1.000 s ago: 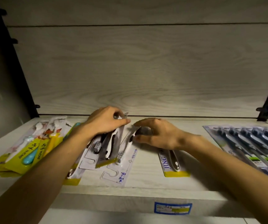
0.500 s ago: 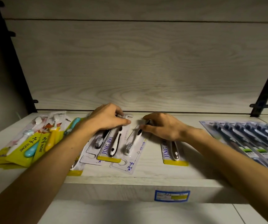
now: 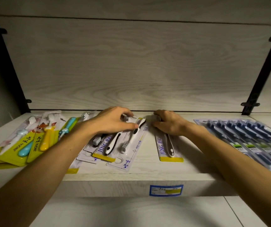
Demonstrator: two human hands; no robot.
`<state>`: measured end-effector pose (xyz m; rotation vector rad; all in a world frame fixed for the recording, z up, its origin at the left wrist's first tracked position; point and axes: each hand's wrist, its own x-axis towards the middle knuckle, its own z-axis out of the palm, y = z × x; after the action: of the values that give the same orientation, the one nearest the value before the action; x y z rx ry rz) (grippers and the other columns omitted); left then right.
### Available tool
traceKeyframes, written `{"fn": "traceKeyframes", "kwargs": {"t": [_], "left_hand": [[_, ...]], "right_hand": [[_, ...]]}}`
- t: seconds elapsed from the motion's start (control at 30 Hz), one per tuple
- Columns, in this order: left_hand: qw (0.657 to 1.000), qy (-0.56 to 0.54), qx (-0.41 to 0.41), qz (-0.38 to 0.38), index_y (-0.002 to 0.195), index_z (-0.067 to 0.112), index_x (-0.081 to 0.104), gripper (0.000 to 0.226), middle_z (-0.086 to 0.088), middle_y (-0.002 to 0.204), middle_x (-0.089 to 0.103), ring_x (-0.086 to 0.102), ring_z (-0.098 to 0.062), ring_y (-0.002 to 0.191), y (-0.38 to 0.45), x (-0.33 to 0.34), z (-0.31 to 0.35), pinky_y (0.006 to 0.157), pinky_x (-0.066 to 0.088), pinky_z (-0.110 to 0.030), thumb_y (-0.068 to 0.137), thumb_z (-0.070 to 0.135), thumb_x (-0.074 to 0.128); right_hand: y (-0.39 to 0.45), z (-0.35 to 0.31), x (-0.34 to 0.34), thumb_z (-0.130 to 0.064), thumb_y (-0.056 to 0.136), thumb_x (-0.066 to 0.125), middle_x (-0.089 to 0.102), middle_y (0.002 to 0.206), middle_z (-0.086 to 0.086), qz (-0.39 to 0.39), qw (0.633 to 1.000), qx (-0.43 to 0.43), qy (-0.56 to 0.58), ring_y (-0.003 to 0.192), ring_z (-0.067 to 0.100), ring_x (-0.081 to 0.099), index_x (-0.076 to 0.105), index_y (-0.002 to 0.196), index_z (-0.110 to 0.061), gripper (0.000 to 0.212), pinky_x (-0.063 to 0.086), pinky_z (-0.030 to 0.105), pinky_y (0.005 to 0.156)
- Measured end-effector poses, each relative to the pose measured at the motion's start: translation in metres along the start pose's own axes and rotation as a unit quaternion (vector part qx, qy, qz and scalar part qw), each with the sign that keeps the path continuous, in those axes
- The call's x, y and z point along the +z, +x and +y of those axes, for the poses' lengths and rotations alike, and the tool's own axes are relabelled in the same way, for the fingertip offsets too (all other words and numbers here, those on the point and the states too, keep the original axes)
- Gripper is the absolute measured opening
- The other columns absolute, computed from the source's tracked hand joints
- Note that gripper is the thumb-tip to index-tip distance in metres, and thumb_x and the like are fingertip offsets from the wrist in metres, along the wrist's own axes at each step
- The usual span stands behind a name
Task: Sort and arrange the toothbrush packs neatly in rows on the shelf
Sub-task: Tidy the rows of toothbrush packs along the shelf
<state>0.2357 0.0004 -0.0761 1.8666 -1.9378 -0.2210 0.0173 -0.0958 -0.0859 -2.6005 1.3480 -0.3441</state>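
Note:
Several white-and-black JING PAI toothbrush packs [image 3: 110,145] lie overlapped at mid-shelf, fanned toward the front edge. My left hand [image 3: 113,121] grips their far ends near the back panel, thumb on the white-brush pack [image 3: 131,141]. One single JING PAI pack [image 3: 167,149] lies apart to the right, pointing straight front to back. My right hand [image 3: 169,122] is curled over its far end, hiding the brush head.
Yellow children's toothbrush packs [image 3: 17,145] overlap at the shelf's left. Dark blue packs [image 3: 246,136] lie in a slanted row at the right. The wooden shelf [image 3: 115,185] carries a blue price label [image 3: 165,190]. Black brackets [image 3: 262,71] flank the back panel.
My right hand left the white-brush pack and shifted right onto the single pack. My left hand laid the middle packs flatter and slid them toward the back.

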Motion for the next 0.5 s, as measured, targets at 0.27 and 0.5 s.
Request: {"fn": "traceKeyframes", "kwargs": {"t": [0.27,0.5], "left_hand": [[0.995,-0.101,0.0,-0.003,0.128,0.032,0.064,0.063,0.017,0.11,0.067,0.063,-0.007,0.108,0.001,-0.006,0.0,0.099,0.051,-0.034,0.077,0.069,0.07],[0.957,0.088,-0.247,0.126,0.127,0.028,0.061,0.048,-0.001,0.123,0.066,0.063,-0.026,0.108,-0.006,-0.043,-0.042,0.094,0.049,-0.037,0.087,0.053,0.065]], "right_hand": [[0.003,-0.003,-0.001,-0.017,0.095,0.056,0.061,0.136,0.008,-0.001,0.998,-0.036,0.05,0.122,0.028,0.057,0.05,0.144,-0.017,0.049,0.043,0.03,0.098],[0.009,-0.002,0.005,-0.018,0.097,0.055,0.064,0.128,0.008,0.012,0.995,-0.044,0.086,0.11,0.021,0.059,0.054,0.14,-0.018,0.043,0.039,0.023,0.085]]}}
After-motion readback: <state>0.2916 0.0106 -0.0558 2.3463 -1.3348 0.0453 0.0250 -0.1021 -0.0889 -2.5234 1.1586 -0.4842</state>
